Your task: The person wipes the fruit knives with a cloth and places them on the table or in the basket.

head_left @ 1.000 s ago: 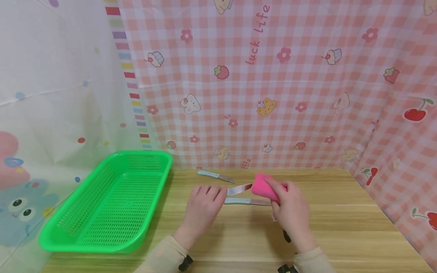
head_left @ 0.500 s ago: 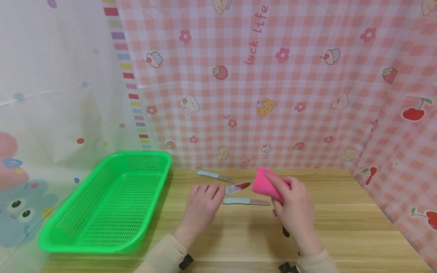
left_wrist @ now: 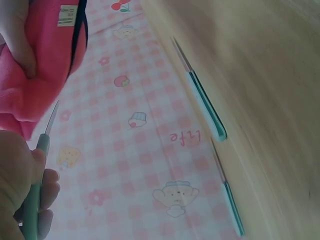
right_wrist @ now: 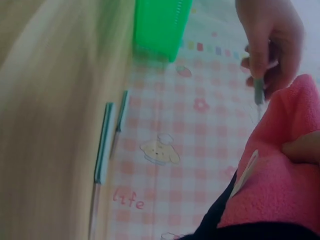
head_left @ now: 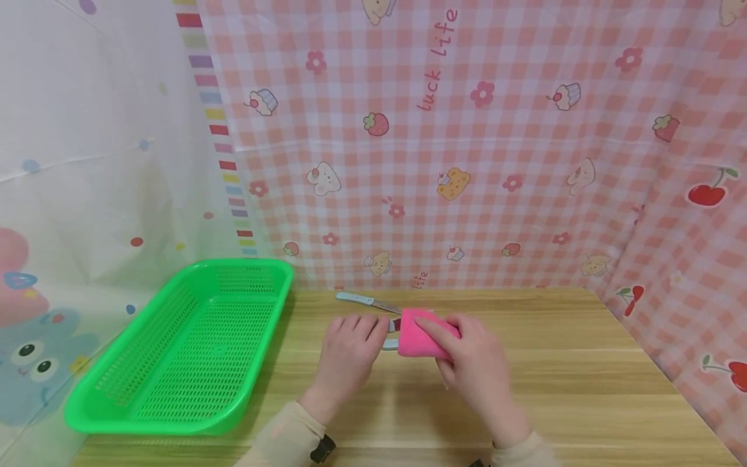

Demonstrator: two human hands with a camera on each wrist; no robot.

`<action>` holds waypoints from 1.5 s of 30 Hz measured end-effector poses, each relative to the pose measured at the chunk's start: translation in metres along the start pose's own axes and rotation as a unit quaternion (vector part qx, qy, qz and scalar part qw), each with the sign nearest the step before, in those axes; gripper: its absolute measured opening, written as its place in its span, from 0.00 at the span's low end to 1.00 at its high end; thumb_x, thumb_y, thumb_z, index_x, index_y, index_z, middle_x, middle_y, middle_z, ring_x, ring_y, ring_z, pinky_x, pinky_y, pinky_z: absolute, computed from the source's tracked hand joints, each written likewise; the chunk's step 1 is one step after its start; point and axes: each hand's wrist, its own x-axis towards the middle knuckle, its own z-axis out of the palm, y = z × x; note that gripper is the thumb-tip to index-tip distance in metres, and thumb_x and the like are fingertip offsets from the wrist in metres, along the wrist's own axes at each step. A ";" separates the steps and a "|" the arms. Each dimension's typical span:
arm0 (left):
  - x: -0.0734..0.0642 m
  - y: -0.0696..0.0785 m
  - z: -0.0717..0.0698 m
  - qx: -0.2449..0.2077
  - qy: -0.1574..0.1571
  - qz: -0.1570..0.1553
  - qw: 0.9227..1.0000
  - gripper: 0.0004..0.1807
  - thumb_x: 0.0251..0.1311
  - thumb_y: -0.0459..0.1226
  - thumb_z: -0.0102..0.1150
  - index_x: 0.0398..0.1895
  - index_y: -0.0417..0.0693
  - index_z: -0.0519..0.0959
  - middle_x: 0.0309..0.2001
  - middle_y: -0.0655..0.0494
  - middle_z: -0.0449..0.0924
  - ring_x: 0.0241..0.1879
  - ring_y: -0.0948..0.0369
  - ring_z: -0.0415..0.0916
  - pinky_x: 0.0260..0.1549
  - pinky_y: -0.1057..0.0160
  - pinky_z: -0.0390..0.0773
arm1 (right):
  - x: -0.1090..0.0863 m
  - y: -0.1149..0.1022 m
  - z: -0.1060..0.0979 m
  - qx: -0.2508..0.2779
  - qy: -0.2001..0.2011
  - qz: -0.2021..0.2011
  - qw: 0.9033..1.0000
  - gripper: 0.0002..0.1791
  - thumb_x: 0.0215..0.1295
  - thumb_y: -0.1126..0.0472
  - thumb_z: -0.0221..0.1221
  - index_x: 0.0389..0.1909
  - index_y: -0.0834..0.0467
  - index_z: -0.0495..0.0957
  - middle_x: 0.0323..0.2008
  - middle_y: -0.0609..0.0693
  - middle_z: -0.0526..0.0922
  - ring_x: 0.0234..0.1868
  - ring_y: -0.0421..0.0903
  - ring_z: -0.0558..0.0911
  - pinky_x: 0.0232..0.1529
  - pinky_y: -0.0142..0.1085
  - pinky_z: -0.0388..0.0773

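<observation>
My left hand [head_left: 350, 353] grips a small knife [left_wrist: 33, 202] by its pale blue-green handle, the blade pointing right. With my right hand [head_left: 475, 366] I hold a folded pink cloth [head_left: 423, 334], which has dark edging and a white label [left_wrist: 67, 16]. In the head view the cloth covers most of the blade; whether it touches the steel I cannot tell. Two similar knives lie on the table: one farther back [head_left: 355, 298], and a nearer one [left_wrist: 207, 107] whose blade the cloth hides in the head view.
A green plastic basket [head_left: 248, 395] with perforated walls stands on the left of the wooden table [head_left: 583, 389]. Behind the table hangs a pink checked curtain [head_left: 350, 149]; a white patterned sheet [head_left: 105, 207] hangs at the left.
My right hand has brought the pink cloth left and down, from beyond the knife tip to over the blade. My left hand and the two lying knives stay in place.
</observation>
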 end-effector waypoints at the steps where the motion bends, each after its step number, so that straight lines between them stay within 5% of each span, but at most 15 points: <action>1: 0.000 0.001 0.000 -0.002 -0.002 0.000 1.000 0.15 0.75 0.31 0.42 0.42 0.43 0.82 0.34 0.53 0.80 0.31 0.56 0.78 0.26 0.62 0.69 | 0.000 -0.001 0.002 0.000 -0.002 -0.001 1.000 0.34 0.41 0.70 0.73 0.54 0.45 0.83 0.37 0.58 0.80 0.35 0.56 0.79 0.33 0.48 0.78; 3: -0.001 0.001 0.000 -0.007 -0.006 0.000 1.000 0.18 0.76 0.31 0.38 0.43 0.43 0.82 0.34 0.53 0.80 0.31 0.56 0.78 0.26 0.62 0.69 | -0.001 -0.002 0.004 -0.002 -0.002 -0.005 1.000 0.34 0.40 0.71 0.74 0.53 0.46 0.83 0.37 0.58 0.80 0.35 0.56 0.79 0.32 0.48 0.78; 17: -0.003 0.003 0.003 -0.028 0.019 0.005 0.999 0.12 0.62 0.25 0.48 0.42 0.39 0.80 0.32 0.51 0.78 0.26 0.56 0.74 0.21 0.64 0.66 | -0.004 -0.003 0.009 -0.001 -0.014 0.007 1.000 0.32 0.42 0.70 0.74 0.52 0.46 0.83 0.37 0.57 0.79 0.35 0.56 0.78 0.33 0.48 0.78; 25: -0.001 0.005 0.002 -0.041 0.002 -0.001 0.999 0.13 0.67 0.28 0.44 0.42 0.39 0.81 0.33 0.51 0.79 0.27 0.57 0.76 0.21 0.64 0.66 | -0.003 -0.002 0.008 -0.011 -0.011 0.016 1.000 0.33 0.41 0.71 0.74 0.52 0.46 0.84 0.37 0.58 0.80 0.35 0.56 0.79 0.33 0.48 0.77; 30: -0.001 0.005 0.002 -0.045 0.005 -0.001 0.999 0.08 0.61 0.28 0.55 0.42 0.39 0.80 0.33 0.51 0.79 0.28 0.57 0.76 0.21 0.65 0.65 | -0.003 -0.001 0.006 -0.019 -0.001 0.014 1.000 0.33 0.40 0.72 0.74 0.51 0.46 0.84 0.37 0.59 0.80 0.34 0.57 0.78 0.32 0.49 0.77; 45: 0.000 0.004 0.002 -0.073 0.033 -0.003 0.997 0.07 0.61 0.28 0.55 0.39 0.39 0.81 0.33 0.51 0.80 0.26 0.57 0.76 0.21 0.67 0.64 | -0.005 0.016 0.002 -0.049 -0.006 0.087 0.995 0.35 0.37 0.74 0.76 0.50 0.44 0.85 0.39 0.61 0.79 0.38 0.61 0.79 0.36 0.54 0.77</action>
